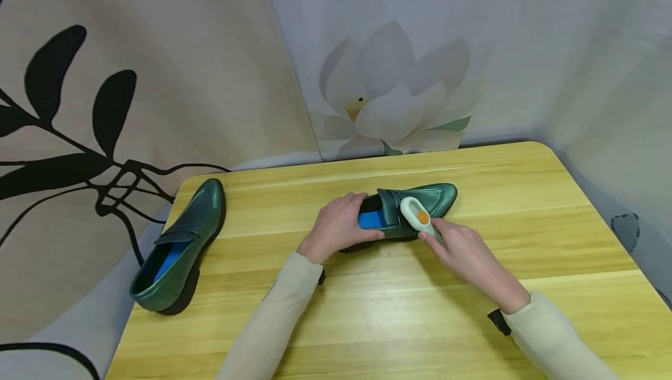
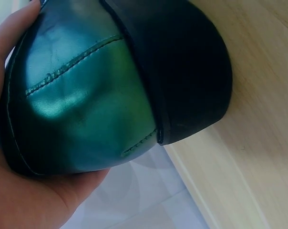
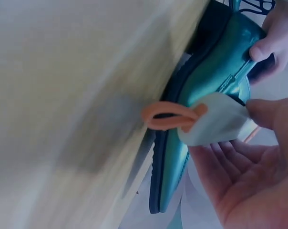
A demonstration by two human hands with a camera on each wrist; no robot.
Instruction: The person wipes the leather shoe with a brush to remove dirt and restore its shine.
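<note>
A green loafer (image 1: 420, 193) with a blue insole lies on the table, toe to the right. My left hand (image 1: 338, 225) grips its heel end, thumb on the near side and fingers over the far side. In the left wrist view the loafer's stitched heel (image 2: 82, 95) sits in that palm. My right hand (image 1: 467, 251) pinches a white brush-like tool (image 1: 415, 212) with an orange spot, held over the loafer's front. An orange loop (image 3: 168, 116) hangs from the tool's end in the right wrist view. The tool's working face is hidden.
The matching green loafer (image 1: 210, 216) stands at the left edge of the wooden table (image 1: 525, 216), toe pointing away. Behind the table hangs a pale curtain (image 1: 210, 47) printed with leaves and a flower.
</note>
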